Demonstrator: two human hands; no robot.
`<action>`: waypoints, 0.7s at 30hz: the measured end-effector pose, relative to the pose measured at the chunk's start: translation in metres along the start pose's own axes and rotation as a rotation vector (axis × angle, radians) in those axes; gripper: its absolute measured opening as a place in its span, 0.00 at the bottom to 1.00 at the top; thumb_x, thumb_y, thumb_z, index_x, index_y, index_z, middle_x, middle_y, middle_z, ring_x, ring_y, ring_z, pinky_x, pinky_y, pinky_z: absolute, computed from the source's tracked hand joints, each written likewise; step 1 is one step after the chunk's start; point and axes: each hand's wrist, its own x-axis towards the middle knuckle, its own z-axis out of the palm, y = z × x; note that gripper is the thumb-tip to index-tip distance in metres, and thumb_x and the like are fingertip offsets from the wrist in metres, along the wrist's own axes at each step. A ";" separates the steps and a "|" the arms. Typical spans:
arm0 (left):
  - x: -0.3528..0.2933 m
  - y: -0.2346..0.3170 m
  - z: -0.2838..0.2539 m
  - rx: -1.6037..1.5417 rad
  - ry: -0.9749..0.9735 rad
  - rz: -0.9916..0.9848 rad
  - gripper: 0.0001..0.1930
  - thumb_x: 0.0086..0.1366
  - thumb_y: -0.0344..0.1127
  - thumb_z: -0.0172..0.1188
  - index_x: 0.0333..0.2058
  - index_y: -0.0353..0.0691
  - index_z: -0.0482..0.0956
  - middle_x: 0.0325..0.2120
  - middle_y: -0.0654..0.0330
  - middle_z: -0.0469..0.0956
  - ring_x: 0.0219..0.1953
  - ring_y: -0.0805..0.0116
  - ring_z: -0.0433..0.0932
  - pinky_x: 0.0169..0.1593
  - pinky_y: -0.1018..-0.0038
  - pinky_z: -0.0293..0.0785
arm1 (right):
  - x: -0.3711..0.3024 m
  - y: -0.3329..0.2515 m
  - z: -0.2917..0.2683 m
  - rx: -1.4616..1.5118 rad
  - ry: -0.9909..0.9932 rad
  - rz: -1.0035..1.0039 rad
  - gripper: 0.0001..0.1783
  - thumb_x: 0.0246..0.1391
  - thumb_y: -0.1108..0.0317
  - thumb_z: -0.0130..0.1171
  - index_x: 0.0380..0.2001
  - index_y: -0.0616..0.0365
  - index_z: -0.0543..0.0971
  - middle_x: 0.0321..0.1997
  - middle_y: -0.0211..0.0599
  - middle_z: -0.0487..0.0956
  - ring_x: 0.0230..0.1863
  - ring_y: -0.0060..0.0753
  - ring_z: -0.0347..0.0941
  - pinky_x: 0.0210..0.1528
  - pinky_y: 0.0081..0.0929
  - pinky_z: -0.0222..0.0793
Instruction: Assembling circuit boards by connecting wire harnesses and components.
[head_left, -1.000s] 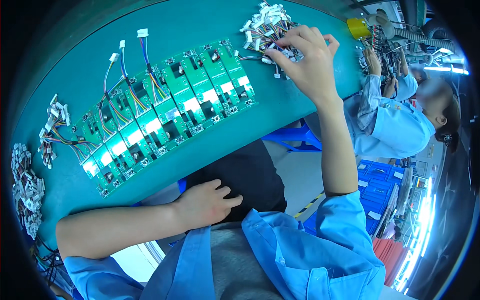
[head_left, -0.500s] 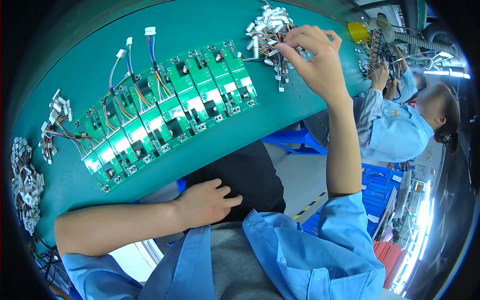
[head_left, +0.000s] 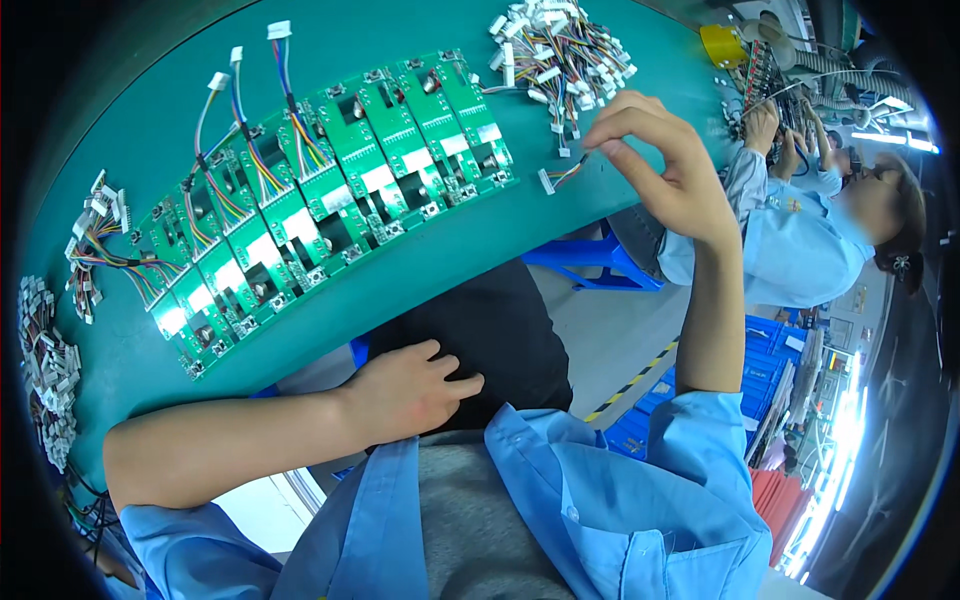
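The right fingers (head_left: 634, 170) pinch a wire harness (head_left: 566, 177) over the table (head_left: 400, 30).

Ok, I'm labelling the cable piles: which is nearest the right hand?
The cable pile right of the boards, just beyond the right hand; the others lie left of the boards.

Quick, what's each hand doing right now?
Left hand: open, fingers loosely bent, resting on the black trousers.
Right hand: closed, pinching a wire cable with a white connector.
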 end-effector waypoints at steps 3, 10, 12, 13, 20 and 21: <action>0.001 0.002 -0.001 0.007 -0.005 0.000 0.06 0.65 0.34 0.63 0.35 0.53 0.89 0.63 0.68 0.72 0.45 0.66 0.74 0.52 0.70 0.67 | -0.001 0.008 0.010 -0.120 0.035 -0.104 0.09 0.56 0.80 0.61 0.38 0.60 0.85 0.42 0.36 0.82 0.43 0.35 0.74 0.53 0.29 0.64; 0.002 0.001 -0.002 -0.001 0.006 -0.007 0.06 0.65 0.34 0.63 0.37 0.53 0.88 0.63 0.68 0.73 0.45 0.66 0.74 0.53 0.70 0.67 | -0.023 0.009 0.040 -0.429 0.418 -0.116 0.08 0.51 0.76 0.64 0.37 0.58 0.85 0.39 0.31 0.80 0.40 0.34 0.72 0.53 0.30 0.62; 0.001 0.001 -0.001 -0.007 -0.003 -0.007 0.06 0.65 0.34 0.63 0.37 0.52 0.88 0.62 0.68 0.73 0.45 0.66 0.74 0.52 0.70 0.67 | -0.031 0.009 0.050 -0.429 0.471 -0.071 0.08 0.51 0.74 0.65 0.36 0.57 0.85 0.38 0.29 0.80 0.40 0.34 0.71 0.53 0.30 0.61; 0.000 0.001 0.000 -0.002 0.000 -0.005 0.06 0.65 0.34 0.63 0.37 0.52 0.88 0.62 0.68 0.73 0.44 0.66 0.74 0.52 0.70 0.67 | -0.033 0.008 0.056 -0.426 0.479 -0.054 0.09 0.51 0.75 0.65 0.37 0.57 0.85 0.38 0.30 0.80 0.39 0.33 0.72 0.53 0.30 0.61; 0.000 0.002 0.004 0.005 0.007 -0.005 0.06 0.65 0.33 0.63 0.36 0.52 0.88 0.62 0.67 0.73 0.44 0.66 0.74 0.52 0.70 0.67 | -0.029 -0.007 0.075 -0.354 0.412 0.085 0.10 0.51 0.75 0.66 0.39 0.56 0.85 0.30 0.26 0.78 0.34 0.27 0.70 0.51 0.27 0.59; 0.000 0.001 0.004 0.002 0.007 -0.007 0.06 0.65 0.33 0.63 0.36 0.52 0.89 0.62 0.67 0.73 0.44 0.66 0.74 0.52 0.70 0.67 | -0.027 -0.008 0.073 -0.333 0.380 0.113 0.10 0.51 0.75 0.66 0.39 0.55 0.85 0.28 0.25 0.77 0.32 0.26 0.69 0.51 0.26 0.58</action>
